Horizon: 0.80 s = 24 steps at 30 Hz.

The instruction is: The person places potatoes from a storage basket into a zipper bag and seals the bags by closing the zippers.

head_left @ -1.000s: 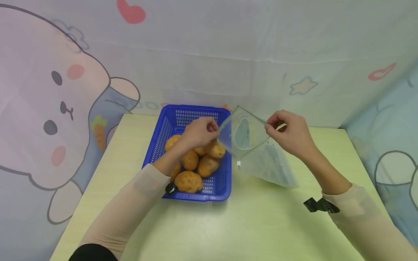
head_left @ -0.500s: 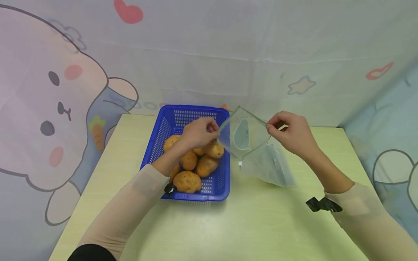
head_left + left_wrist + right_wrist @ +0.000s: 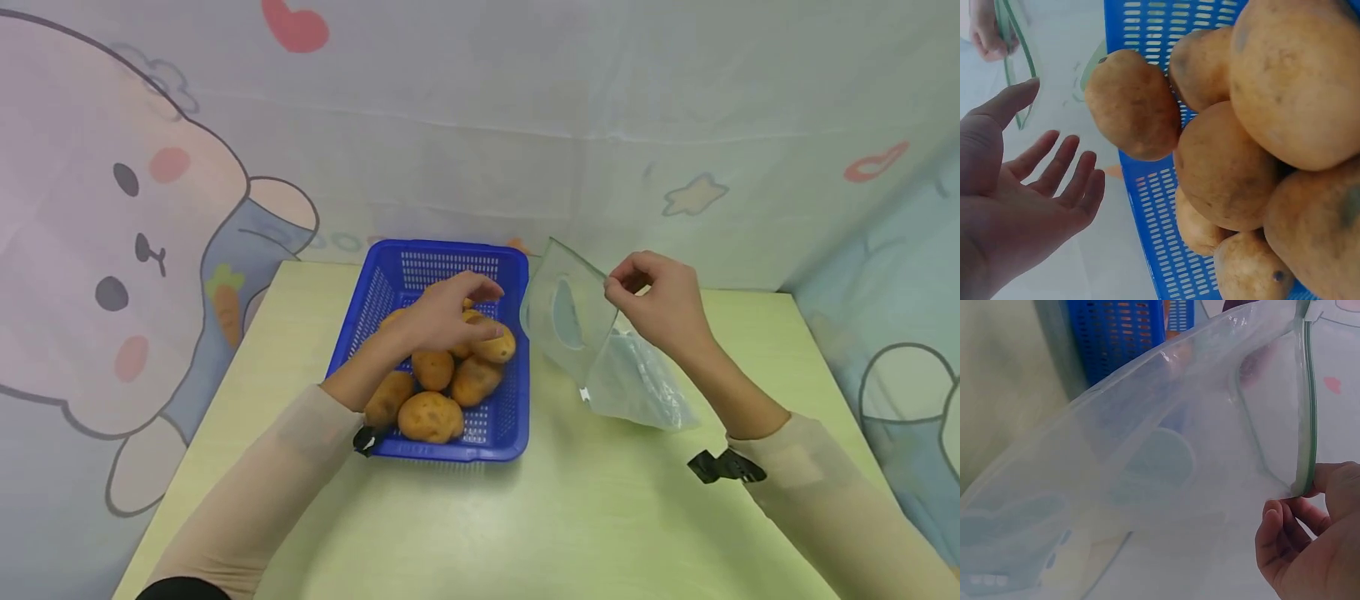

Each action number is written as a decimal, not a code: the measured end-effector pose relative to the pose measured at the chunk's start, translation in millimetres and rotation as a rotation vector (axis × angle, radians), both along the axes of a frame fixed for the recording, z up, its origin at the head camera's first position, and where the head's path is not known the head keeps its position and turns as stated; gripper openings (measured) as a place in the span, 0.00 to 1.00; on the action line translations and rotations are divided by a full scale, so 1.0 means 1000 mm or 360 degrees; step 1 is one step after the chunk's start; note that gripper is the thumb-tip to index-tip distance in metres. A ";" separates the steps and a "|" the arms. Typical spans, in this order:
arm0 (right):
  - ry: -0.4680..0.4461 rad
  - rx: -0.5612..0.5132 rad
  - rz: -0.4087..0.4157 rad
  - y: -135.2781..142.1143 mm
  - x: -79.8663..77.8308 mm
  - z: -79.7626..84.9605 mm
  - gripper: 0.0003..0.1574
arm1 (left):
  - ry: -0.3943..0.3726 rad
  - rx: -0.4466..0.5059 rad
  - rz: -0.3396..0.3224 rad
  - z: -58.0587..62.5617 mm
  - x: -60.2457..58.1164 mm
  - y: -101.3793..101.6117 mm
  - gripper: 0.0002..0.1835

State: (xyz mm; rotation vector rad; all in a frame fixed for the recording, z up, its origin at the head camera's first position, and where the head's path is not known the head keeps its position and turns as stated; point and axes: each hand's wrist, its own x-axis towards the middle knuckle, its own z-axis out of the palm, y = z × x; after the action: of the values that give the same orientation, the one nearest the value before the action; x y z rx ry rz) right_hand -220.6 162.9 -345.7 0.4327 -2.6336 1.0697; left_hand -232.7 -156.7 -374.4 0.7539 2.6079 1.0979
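Note:
My right hand [image 3: 660,296] pinches the rim of a clear zip bag [image 3: 570,325], whose mouth gapes toward the basket. In the right wrist view the green zip edge of the bag [image 3: 1307,406] runs up from my thumb and fingertips to a white slider at the top. My left hand [image 3: 446,312] hovers over several potatoes [image 3: 431,417] in a blue plastic basket [image 3: 517,433]. Its fingers and thumb are spread and hold nothing. The left wrist view shows the left palm [image 3: 1029,206] beside the potatoes [image 3: 1134,105], its fingers relaxed and apart from them.
Basket and bag stand on a pale wooden table [image 3: 480,533], the bag to the right of the basket. A printed cloth [image 3: 450,125] with a cartoon bear hangs right behind the table's back edge and down both sides.
My left hand has let go of the bag's left rim and drawn back left over the potatoes. The bag's mouth has narrowed and its slider swung right. The right hand keeps its pinch.

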 end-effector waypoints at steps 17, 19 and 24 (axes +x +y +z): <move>0.0003 -0.0030 0.0012 -0.006 -0.007 -0.008 0.07 | -0.0099 -0.0347 -0.0222 -0.017 -0.016 -0.005 0.39; 0.0004 -0.0027 0.0013 -0.006 -0.007 -0.008 0.07 | -0.0081 -0.0386 -0.0232 -0.018 -0.018 -0.004 0.37; 0.0006 -0.0052 -0.0005 -0.007 -0.006 -0.010 0.06 | -0.0049 -0.0445 -0.0256 -0.021 -0.021 -0.002 0.33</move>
State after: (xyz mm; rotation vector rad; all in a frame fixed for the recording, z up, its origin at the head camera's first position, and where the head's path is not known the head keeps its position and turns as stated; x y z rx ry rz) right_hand -226.8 156.0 -355.5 0.4235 -2.6088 1.1080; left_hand -253.7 -158.7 -395.1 0.8541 2.5483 0.6767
